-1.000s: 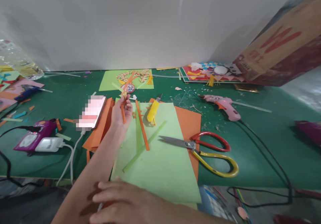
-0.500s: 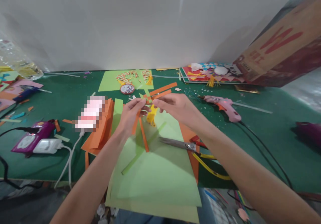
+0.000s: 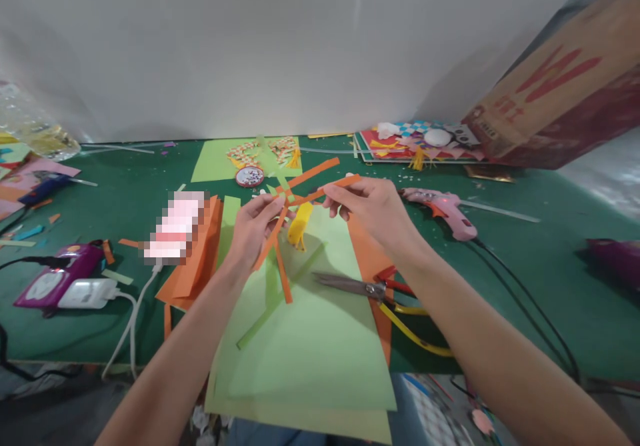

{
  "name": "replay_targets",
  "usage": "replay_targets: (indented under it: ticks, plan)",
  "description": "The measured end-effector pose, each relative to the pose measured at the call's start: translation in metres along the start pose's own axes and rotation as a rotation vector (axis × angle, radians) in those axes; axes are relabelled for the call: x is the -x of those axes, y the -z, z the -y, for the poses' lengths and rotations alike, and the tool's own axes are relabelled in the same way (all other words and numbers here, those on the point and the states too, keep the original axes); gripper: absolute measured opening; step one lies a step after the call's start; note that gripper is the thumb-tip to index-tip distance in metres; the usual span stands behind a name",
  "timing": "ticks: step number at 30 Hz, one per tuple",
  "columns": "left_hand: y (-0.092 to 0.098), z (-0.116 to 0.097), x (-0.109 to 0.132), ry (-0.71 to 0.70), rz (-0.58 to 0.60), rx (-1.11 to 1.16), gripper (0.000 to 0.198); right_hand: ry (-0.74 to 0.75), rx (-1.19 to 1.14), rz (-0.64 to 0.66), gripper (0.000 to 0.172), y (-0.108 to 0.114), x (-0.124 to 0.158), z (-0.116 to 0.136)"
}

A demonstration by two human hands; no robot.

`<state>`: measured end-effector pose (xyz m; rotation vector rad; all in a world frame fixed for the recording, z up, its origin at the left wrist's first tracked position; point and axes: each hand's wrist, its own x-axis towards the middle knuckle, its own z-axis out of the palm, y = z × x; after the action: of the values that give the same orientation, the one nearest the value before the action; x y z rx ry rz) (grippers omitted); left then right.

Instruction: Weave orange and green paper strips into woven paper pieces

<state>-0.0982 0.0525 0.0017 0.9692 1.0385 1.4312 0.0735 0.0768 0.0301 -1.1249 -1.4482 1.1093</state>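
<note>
Orange and green paper strips [image 3: 286,197] cross each other in a small woven piece above the light green sheets [image 3: 310,353]. My left hand [image 3: 257,226] pinches this piece at its left side. Between the thumb and fingers of my right hand [image 3: 367,206] is an orange paper strip [image 3: 315,195] that runs out from the weave. Below the hands lie a yellow tassel [image 3: 299,225], a loose orange strip [image 3: 283,273] and a green strip [image 3: 260,328]. Scissors [image 3: 373,289] with red and yellow handles rest on the sheets, blades partly open, beside my right forearm.
A pink glue gun [image 3: 445,209] with a glue stick lies at right. At left are orange paper [image 3: 197,266], a blurred-out phone [image 3: 177,226] and a purple power strip [image 3: 55,276]. Behind stand a small dish of beads [image 3: 249,177] and a paper bag [image 3: 560,86].
My right hand has moved right, away from my left hand, along an orange strip. My left hand keeps its pinch on the woven piece, which has shifted slightly left.
</note>
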Motion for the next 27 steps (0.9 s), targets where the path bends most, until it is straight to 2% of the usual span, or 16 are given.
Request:
replay_targets:
  ticks: [5,8,11,13,15,17,21,23,25,27]
  plan:
    - [0.002,0.000,-0.004,-0.012,-0.134,0.176,0.016,0.027,0.075,-0.080,0.025,0.019,-0.009,0.000]
    - [0.004,-0.002,-0.006,-0.023,-0.194,0.270,0.012,0.078,0.063,-0.203,0.025,0.031,-0.017,-0.002]
    - [0.005,-0.005,-0.008,0.045,-0.274,0.395,0.013,0.153,-0.062,-0.338,0.023,0.036,-0.022,0.000]
    - [0.005,-0.007,-0.009,0.109,-0.347,0.487,0.019,0.238,-0.114,-0.358,0.021,0.032,-0.022,0.001]
    - [0.005,-0.010,-0.010,0.152,-0.398,0.553,0.023,0.330,-0.041,-0.307,0.022,0.023,-0.019,0.000]
    - [0.005,-0.011,-0.010,0.167,-0.414,0.584,0.025,0.409,0.160,-0.182,0.027,0.012,-0.016,-0.006]
    - [0.006,-0.012,-0.010,0.152,-0.410,0.589,0.024,0.476,0.630,0.304,0.037,-0.007,-0.007,-0.023]
    - [0.007,-0.012,-0.010,0.142,-0.413,0.582,0.023,0.458,0.740,0.446,0.040,-0.009,-0.004,-0.027]
    - [0.007,-0.011,-0.009,0.143,-0.406,0.550,0.022,0.413,0.777,0.435,0.036,-0.007,-0.003,-0.027]
    - [0.006,-0.010,-0.008,0.150,-0.353,0.473,0.019,0.352,0.740,0.321,0.032,-0.003,-0.003,-0.022]
